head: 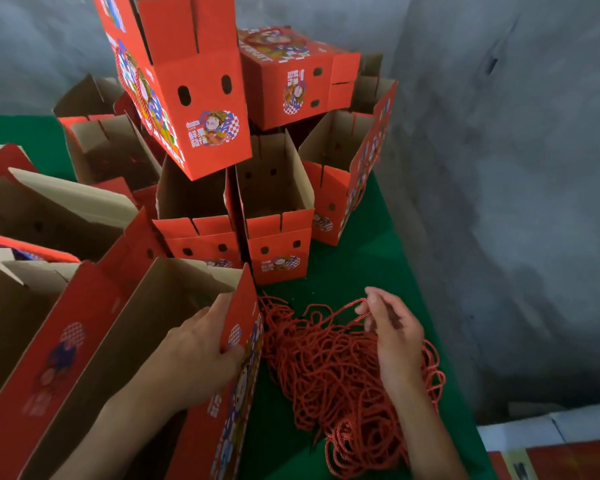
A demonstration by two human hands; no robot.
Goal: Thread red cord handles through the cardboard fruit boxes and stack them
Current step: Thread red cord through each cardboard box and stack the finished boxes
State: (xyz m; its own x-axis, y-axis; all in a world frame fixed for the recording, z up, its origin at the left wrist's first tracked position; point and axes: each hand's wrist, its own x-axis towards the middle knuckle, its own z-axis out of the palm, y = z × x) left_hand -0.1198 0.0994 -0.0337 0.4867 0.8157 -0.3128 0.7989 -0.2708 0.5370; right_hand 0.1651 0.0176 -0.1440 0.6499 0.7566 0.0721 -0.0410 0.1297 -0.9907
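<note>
— That's a lot of cardboard. Why is it piled so high at the back?

— The stack (222,133) looks like the finished lot: open boxes on the green counter (361,258) with more set across their rims, kept back from the working end, I'd guess. At least one on top seems to carry a cord loop already.

— And the one in front of her?

— The near box (146,341) stands open beside the others. The left hand (201,355) grips its right wall, fingers inside and thumb on the printed face, probably to hold the panel steady for threading.

— The red tangle?

— The cord pile (343,375) lies on the counter just right of that box, within easy reach. The right hand (392,327) is above it, pinching one cord (354,304) near its end and lifting it out of the heap. So both hands are apart, each clamped on its own thing.

— Threaded yet?

— Not this box, as far as I can tell.
</note>
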